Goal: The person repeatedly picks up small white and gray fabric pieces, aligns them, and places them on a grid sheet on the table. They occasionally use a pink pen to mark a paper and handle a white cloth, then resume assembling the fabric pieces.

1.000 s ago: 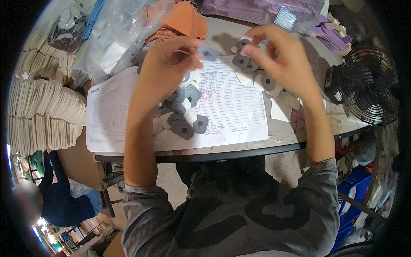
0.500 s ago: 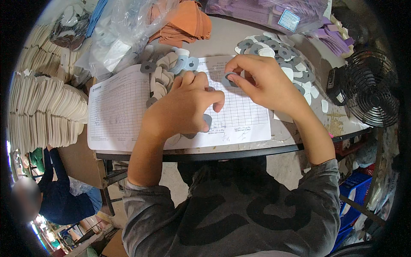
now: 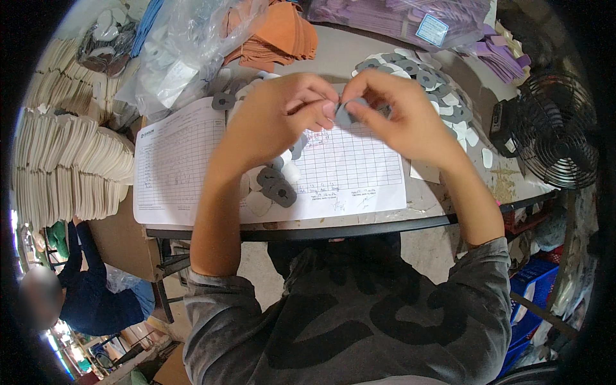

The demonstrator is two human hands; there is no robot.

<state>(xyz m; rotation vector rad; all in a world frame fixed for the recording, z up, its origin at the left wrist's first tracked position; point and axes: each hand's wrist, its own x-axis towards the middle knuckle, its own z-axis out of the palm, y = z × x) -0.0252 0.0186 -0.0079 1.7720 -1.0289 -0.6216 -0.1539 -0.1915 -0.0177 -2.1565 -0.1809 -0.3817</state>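
Observation:
My right hand [image 3: 405, 122] pinches a small flat grey piece [image 3: 345, 117] with rounded edges between thumb and fingers, above the printed sheets. Close against it, the thumb and fingertips of my left hand [image 3: 273, 115] are pressed together. What they grip, if anything, is hidden. Beneath my left wrist, several grey slotted pieces [image 3: 280, 188] and white pieces [image 3: 258, 204] lie loose on the paper; the hand covers part of this heap. Beyond my right hand spreads a second heap of mixed grey and white pieces [image 3: 443, 90].
Printed table sheets [image 3: 359, 183] cover the table's near side. Orange pieces [image 3: 279, 38] and a clear plastic bag [image 3: 176, 64] lie at the back, with bagged purple pieces [image 3: 398, 22]. A black fan [image 3: 557, 131] stands right. White stacks [image 3: 70, 167] and another person [image 3: 106, 282] are left.
My left hand has moved up and right to meet the right hand, its fingers drawing together. Grey and white pieces near the table edge now show. My right hand still holds its grey piece.

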